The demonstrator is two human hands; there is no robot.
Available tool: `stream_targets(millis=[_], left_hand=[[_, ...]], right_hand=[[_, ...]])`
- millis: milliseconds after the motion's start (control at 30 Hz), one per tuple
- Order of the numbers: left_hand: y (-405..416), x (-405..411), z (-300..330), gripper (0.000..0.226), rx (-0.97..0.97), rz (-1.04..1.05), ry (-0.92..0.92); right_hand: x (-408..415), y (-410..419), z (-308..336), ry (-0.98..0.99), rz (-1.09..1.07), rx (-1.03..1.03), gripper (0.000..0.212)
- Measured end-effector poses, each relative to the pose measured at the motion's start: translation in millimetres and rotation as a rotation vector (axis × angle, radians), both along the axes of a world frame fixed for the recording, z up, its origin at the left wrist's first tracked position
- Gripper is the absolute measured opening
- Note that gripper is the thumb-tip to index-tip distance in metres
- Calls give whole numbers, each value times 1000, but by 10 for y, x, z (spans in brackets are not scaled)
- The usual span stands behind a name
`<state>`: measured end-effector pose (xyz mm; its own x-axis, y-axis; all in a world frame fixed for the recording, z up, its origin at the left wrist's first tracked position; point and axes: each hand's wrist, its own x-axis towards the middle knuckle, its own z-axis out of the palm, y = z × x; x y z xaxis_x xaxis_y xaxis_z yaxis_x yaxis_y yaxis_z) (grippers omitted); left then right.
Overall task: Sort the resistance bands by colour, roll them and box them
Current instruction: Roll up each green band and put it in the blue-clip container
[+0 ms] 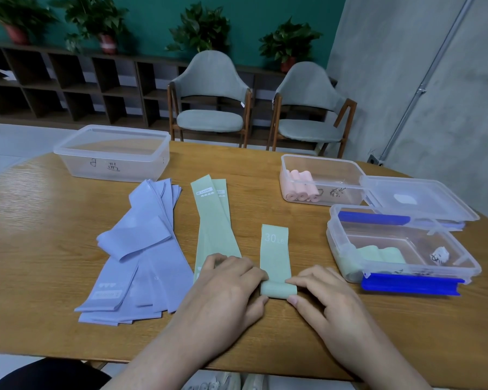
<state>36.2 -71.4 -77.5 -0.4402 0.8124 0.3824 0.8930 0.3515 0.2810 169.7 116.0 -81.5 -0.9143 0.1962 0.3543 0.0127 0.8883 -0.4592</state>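
On my feed the pale green flat rubber resistance band [275,254] marked "30 LB" lies on the wooden table [40,220], its near end wound into a small roll. My left hand [231,288] pinches the roll's left end between thumb and fingers, and my right hand [321,294] pinches its right end the same way, so the roll sits directly between the two hands. Just left of the left hand lie two more flat green bands [214,220], and further left a loose pile of lilac bands [141,249]. To the right, a clear plastic box with blue clips [403,249] holds rolled green bands, and behind it another clear box [321,178] holds pink rolls.
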Motion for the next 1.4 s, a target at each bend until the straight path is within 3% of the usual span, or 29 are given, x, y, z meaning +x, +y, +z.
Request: stream_targets(millis=[300,533,733,967,1167,1400], left_hand=[[2,3,-6,28,-5,18,4],[5,2,0,28,-8,10,-7],[7,1,-14,29,3,20,8],[4,2,-1,26,0,9,4],[0,5,-1,30,1,31,0],[-5,7,10,27,-10,14,-9]], right_hand=[[1,-11,14,-14,-4,0,29],[13,-12,21,-34,-16,5,39],[5,-12,24,-42,-13,7,31],[13,0,28,-58,-25,0,39],[4,-16,20,-39,-20,7,32],[9,-11,30,-65,-30,-4,41]])
